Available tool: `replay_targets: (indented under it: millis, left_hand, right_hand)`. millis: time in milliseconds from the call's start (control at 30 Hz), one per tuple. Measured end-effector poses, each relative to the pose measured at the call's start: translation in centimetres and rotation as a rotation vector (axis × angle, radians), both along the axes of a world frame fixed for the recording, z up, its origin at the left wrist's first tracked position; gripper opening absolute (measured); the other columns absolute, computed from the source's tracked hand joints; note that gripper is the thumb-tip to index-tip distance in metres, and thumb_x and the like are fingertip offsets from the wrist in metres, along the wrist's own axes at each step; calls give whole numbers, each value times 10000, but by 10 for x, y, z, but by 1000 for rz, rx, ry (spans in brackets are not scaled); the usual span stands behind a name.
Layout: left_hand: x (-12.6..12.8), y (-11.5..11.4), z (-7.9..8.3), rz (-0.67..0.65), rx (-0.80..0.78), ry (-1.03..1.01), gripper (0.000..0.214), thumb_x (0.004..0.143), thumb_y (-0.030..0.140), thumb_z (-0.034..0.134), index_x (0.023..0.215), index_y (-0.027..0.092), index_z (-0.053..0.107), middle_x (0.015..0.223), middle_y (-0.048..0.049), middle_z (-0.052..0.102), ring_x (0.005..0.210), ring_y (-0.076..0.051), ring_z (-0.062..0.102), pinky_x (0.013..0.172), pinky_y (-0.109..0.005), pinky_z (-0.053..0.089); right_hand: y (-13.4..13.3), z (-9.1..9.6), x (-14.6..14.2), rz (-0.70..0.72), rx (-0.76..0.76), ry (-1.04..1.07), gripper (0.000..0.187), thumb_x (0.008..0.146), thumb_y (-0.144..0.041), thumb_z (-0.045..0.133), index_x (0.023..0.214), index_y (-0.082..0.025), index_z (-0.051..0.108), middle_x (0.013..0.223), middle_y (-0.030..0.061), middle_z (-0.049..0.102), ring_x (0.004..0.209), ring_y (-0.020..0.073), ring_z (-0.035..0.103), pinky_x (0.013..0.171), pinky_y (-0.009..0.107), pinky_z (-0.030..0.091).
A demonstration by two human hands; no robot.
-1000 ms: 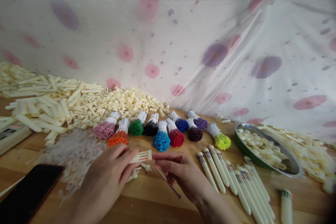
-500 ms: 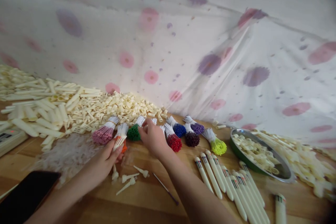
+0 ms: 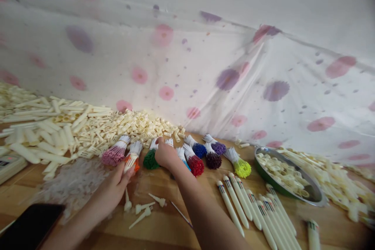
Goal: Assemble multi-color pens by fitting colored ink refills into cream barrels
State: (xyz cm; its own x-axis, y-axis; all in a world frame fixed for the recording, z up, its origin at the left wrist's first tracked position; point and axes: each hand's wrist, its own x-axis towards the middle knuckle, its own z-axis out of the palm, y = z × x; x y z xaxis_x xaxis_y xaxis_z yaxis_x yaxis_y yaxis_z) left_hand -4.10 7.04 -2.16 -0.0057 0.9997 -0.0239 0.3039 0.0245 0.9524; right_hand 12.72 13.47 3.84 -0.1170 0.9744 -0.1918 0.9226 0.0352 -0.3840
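My left hand (image 3: 117, 181) is closed around a small cream slotted pen part (image 3: 129, 165), held in front of the orange-tipped refill bundle (image 3: 135, 151). My right hand (image 3: 166, 154) reaches among the bundles, fingers pinched between the green bundle (image 3: 151, 158) and the light-blue bundle (image 3: 181, 154). White refill ends (image 3: 169, 141) show just behind it; whatever the fingertips grip is hidden. To the left lies a pink bundle (image 3: 115, 153). Red (image 3: 195, 161), blue (image 3: 199, 147), dark maroon (image 3: 213, 158), purple (image 3: 217, 145) and yellow (image 3: 240, 166) bundles spread to the right.
Cream pen parts (image 3: 129, 125) heap along the back left, beside clear small pieces (image 3: 76, 183) and a phone (image 3: 32, 224). Cone-tipped pieces (image 3: 143, 213) and a thin rod (image 3: 181, 214) lie in front. Multicolour pens (image 3: 234, 203) and a metal dish (image 3: 318, 199) of rings are right.
My right hand has moved a little farther in among the bundles, uncovering more of the light-blue one. My left hand still holds the slotted part. The view has tilted slightly upward.
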Motion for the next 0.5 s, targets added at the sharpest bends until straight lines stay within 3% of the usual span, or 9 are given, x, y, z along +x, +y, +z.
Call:
replay_targets:
  millis: [167, 333, 500]
  left_hand:
    - [28, -12, 11, -65, -57, -174, 400, 731, 561, 564, 905, 201, 571, 768, -56, 706, 772, -271, 699, 699, -385, 576]
    - [55, -18, 15, -127, -117, -334, 459, 707, 612, 583, 907, 199, 586, 788, -39, 714, 876, -261, 695, 819, -387, 553]
    - [53, -20, 10, -115, -149, -395, 439, 693, 606, 619, 873, 206, 597, 779, -19, 708, 889, -265, 693, 841, -391, 546]
  right_hand:
    - [-14, -7, 16, 51, 58, 78, 291, 908, -287, 494, 1166, -152, 488, 973, 48, 604, 804, 168, 601, 726, 349, 482]
    - [-35, -14, 20, 117, 105, 102, 377, 781, -67, 461, 1149, -145, 441, 766, 41, 641, 712, 191, 602, 620, 266, 373]
    - [-55, -23, 33, 126, 134, 124, 366, 789, -82, 463, 1154, -110, 470, 813, 86, 686, 738, 201, 631, 580, 245, 364]
